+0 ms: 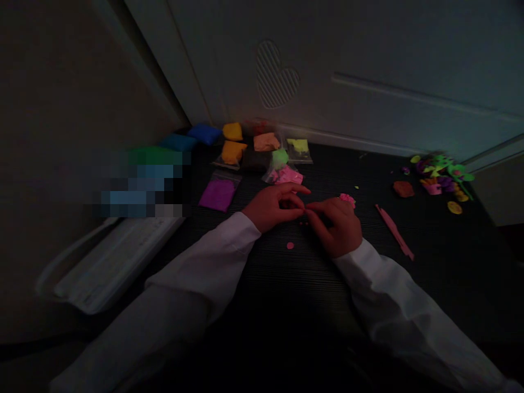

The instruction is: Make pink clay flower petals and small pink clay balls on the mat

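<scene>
Over the dark table my left hand and my right hand meet at the fingertips. Thumb and a finger press together on each hand, the left hand's index finger stretched out above. Whatever sits in the pinch is too small and dark to name. Just below the fingers lie tiny pink bits, and nearer me a flat pink clay disc. A frilly pink clay piece shows behind my right hand, partly hidden by it. To the right lies a pink modelling tool.
Bags of coloured clay line the back, with pink, orange and purple among them. A white power strip lies left. Clay flowers and a reddish-brown lump sit right. A white panel rises behind.
</scene>
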The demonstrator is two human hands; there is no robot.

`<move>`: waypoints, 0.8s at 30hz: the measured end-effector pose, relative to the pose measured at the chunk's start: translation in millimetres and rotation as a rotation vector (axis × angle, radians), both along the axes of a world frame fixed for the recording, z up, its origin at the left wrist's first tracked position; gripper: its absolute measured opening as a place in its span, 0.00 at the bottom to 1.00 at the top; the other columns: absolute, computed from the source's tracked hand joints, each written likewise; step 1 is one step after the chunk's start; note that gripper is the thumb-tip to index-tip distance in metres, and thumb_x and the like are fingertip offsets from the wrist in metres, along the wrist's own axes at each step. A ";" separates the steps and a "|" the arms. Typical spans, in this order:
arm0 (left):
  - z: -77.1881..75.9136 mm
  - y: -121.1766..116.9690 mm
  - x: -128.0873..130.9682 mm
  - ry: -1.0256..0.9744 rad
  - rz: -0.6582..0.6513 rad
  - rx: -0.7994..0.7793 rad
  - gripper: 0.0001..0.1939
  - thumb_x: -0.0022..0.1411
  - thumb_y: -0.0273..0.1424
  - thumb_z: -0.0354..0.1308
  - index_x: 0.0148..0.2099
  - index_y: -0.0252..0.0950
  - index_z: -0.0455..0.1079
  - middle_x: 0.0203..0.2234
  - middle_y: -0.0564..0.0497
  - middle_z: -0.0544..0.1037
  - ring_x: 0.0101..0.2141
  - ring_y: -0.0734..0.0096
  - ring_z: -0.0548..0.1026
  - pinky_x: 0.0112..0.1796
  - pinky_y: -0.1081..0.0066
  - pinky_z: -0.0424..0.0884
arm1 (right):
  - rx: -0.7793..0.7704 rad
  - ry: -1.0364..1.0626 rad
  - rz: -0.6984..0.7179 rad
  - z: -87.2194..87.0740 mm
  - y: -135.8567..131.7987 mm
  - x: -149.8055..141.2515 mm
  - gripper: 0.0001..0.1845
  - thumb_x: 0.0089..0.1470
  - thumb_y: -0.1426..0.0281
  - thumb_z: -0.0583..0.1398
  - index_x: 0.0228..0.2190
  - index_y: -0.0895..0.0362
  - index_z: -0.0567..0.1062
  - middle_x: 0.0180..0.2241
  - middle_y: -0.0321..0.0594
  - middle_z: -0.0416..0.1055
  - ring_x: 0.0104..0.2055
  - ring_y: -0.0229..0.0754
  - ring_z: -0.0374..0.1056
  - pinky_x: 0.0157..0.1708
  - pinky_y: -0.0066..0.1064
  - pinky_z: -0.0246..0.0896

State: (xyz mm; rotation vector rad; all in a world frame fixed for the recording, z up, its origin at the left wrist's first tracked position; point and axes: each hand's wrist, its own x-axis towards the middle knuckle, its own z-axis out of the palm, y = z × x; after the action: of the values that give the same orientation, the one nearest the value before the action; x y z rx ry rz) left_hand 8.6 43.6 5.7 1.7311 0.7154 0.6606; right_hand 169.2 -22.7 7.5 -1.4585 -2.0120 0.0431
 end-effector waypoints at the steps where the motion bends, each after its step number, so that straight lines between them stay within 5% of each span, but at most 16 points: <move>1: 0.0 -0.2 0.1 0.003 -0.001 0.006 0.20 0.47 0.27 0.56 0.44 0.33 0.62 0.29 0.52 0.72 0.31 0.76 0.70 0.33 0.74 0.63 | 0.000 0.001 -0.003 -0.1 0.2 0.0 0.09 0.49 0.67 0.54 0.31 0.56 0.72 0.27 0.38 0.68 0.32 0.38 0.63 0.34 0.33 0.53; 24: -0.8 -1.5 1.6 0.007 0.002 0.033 0.24 0.47 0.26 0.55 0.49 0.33 0.57 0.27 0.53 0.71 0.29 0.76 0.68 0.32 0.73 0.63 | -0.047 0.017 -0.003 -0.1 -0.2 -1.1 0.09 0.47 0.66 0.55 0.31 0.56 0.71 0.26 0.38 0.67 0.32 0.38 0.62 0.34 0.33 0.53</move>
State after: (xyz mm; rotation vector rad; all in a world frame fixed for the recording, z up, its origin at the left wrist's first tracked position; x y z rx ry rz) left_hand 10.2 42.1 4.9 1.7635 0.7146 0.6715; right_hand 168.1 -22.8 7.4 -1.4849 -2.0075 0.1019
